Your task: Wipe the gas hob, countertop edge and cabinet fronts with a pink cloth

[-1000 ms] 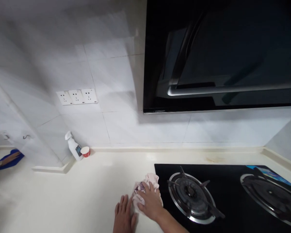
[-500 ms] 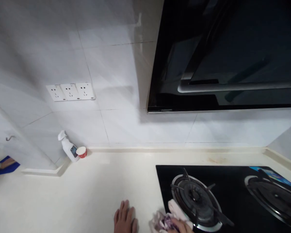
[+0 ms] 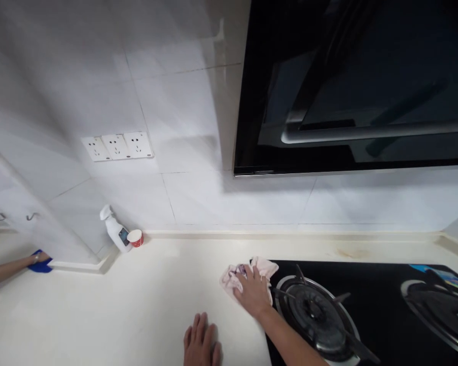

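Note:
My right hand (image 3: 254,292) presses a crumpled pale pink cloth (image 3: 229,280) down with its fingers over it. The cloth lies across the back left corner of the black gas stove (image 3: 381,305), partly on the white countertop (image 3: 156,305). Left of the stove, my left hand (image 3: 201,341) rests on the countertop near the bottom edge of the view, fingers stretched out and holding nothing. The nearer burner (image 3: 315,310) with its metal pan supports is just right of the cloth.
A white spray bottle (image 3: 117,231) and a red-and-white paper cup (image 3: 136,238) stand by the wall corner. Another person's hand (image 3: 41,256) holds a blue cloth (image 3: 41,267) at far left. A black range hood (image 3: 351,152) overhangs the stove. Sockets (image 3: 118,146) are on the wall.
My right hand has moved the cloth away from me, from beside the burner to the stove's back left corner. My left hand stays on the countertop. The other person's arm shows more.

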Demonstrator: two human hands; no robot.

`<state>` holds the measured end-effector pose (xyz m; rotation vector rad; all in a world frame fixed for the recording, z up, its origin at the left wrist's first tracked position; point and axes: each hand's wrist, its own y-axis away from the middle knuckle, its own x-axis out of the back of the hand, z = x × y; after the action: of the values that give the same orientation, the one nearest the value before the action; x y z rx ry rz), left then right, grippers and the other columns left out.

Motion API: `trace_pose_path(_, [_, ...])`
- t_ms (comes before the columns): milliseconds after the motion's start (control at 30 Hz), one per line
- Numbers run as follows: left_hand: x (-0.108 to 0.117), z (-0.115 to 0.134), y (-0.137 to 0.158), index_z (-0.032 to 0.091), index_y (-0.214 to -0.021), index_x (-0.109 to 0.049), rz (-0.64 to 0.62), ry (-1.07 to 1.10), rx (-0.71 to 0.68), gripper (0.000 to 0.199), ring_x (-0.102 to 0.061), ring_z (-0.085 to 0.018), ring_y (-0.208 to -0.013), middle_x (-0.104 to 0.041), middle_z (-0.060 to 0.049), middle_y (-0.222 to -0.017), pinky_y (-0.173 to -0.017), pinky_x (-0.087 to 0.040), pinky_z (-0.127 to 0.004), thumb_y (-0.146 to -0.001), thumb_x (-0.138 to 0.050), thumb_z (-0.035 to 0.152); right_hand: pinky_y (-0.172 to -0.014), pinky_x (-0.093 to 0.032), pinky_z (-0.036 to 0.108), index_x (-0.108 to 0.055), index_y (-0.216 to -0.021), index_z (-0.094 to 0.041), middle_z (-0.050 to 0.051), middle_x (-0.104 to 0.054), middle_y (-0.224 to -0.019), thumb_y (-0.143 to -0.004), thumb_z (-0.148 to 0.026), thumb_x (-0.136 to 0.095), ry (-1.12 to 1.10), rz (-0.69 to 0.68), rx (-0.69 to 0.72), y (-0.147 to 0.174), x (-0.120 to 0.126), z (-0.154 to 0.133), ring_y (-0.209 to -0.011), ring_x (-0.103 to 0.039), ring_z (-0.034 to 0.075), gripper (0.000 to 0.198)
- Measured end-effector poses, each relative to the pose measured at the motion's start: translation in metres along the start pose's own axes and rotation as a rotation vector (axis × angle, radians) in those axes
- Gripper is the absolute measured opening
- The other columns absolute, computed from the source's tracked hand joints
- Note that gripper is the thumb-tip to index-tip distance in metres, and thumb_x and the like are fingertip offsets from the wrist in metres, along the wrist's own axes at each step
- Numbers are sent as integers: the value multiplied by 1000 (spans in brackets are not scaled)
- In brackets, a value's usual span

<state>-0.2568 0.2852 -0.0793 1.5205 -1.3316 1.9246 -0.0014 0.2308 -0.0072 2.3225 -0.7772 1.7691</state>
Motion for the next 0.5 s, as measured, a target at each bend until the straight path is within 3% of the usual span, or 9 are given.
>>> trace_pose_path(133, [4,0,-1,27,-127,-67,7,1,2,37,-47,-27,-140,-54,-8,-149,-108,-38,-41,-93,-55,23,-93,-55,45,-59,-128,-17,9,-60,-129,-95,-43,-61,-27,3,41,-13,-1,-14,-111,-61,24,42])
trace_pose_path(267, [7,-2,-1,27,-130,-65,21,-16,-23,39,-48,-25,-138,-55,-8,-149,-108,-37,-41,-94,-52,20,-104,-48,52,-59,-132,-21,10,-55,-139,-95,-46,-61,-27,-23,77,10,1,-26,-124,-55,27,44])
trace_pose_path(400, [2,-4,2,27,-131,-65,20,6,-20,45,-47,-25,-139,-55,-8,-149,-109,-37,-41,-90,-51,13,-112,-36,60,-65,-129,-38,4,-53,-149,-87,-55,-63,-23,-32,156,78,-14,-27,-141,-41,38,46])
trace_pose_path(500, [-6,-6,4,27,-130,-65,26,-15,-11,51,-46,-26,-140,-53,-9,-150,-108,-37,-41,-85,-51,8,-107,-41,62,-63,-130,-49,-3,-61,-141,-86,-54,-58,28,95,212,148,-42,-24,-137,-47,38,44])
